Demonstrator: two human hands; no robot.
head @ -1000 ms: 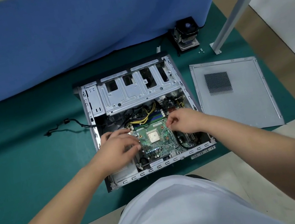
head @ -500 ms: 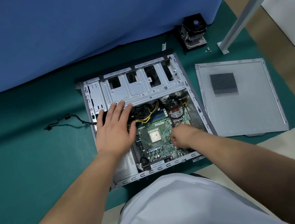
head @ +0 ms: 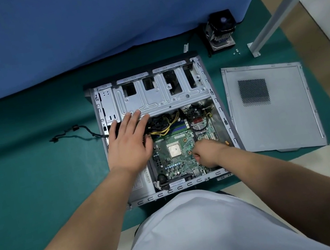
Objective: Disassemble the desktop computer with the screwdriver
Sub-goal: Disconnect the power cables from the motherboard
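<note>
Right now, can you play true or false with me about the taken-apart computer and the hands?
1. The left hand lies flat with fingers spread. True.
2. The side panel is still on the case. False: it lies on the green mat, right of the case.
3. The right hand is curled over the motherboard. True.
4. The cooler fan sits on the processor. False: it stands on the mat behind the case.

Right hand [head: 205, 154] fisted over motherboard [head: 176, 142]; anything gripped hidden; screws [head: 236, 53] tiny.
</note>
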